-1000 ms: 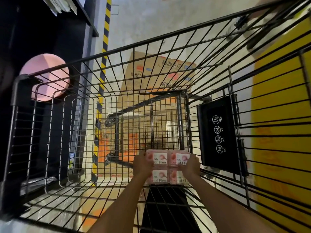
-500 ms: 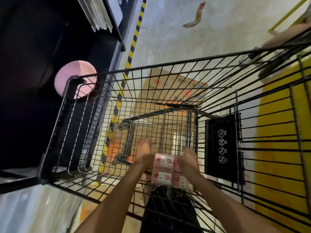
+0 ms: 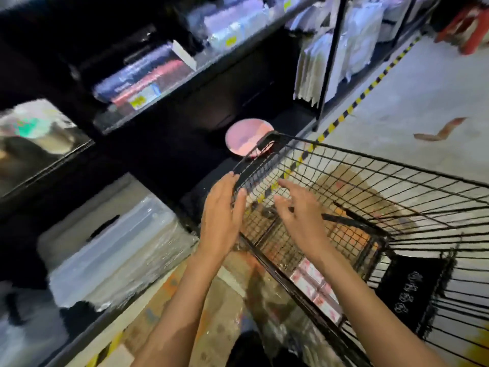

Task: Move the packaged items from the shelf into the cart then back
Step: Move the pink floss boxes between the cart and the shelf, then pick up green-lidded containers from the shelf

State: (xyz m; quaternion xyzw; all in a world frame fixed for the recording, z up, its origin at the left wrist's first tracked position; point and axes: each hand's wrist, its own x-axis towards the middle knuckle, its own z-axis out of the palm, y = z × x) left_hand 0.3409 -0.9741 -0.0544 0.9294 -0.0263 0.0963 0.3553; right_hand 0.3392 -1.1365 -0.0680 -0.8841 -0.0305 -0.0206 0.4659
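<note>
Head view is showing the floss packs (image 3: 315, 290) lying in the cart (image 3: 383, 197), down at the near end of the basket floor, pink-and-white boxes bundled together and seen through the wire side; the print on them is too blurred to read. Both hands are hovering above them, well apart from the packs and holding nothing. The left hand (image 3: 222, 221) is reaching forward just outside the cart's left rim, its grip spread with the fingers straight and close together, the fingertips level with the rim's dark corner; whether they are touching the wire cannot be told. The right hand (image 3: 299, 215) is hanging over the inside of the basket, its grip spread too, fingers relaxed and fanned apart. A black plaque (image 3: 412, 290) with white symbols is hanging on the cart's right side. Beyond the cart's far corner a round pink disc (image 3: 246, 136) is sitting in the dark lower part of the shelf (image 3: 185, 75), which is standing to the left and is carrying blurred packaged goods: dark packs with red stripes on one level, pale bags higher up and to the right. A clear-wrapped bundle (image 3: 119, 250) is lying on the low level at near left. A yellow-and-black floor stripe (image 3: 365, 91) is running along the shelf's foot on the grey floor (image 3: 423, 107).
</note>
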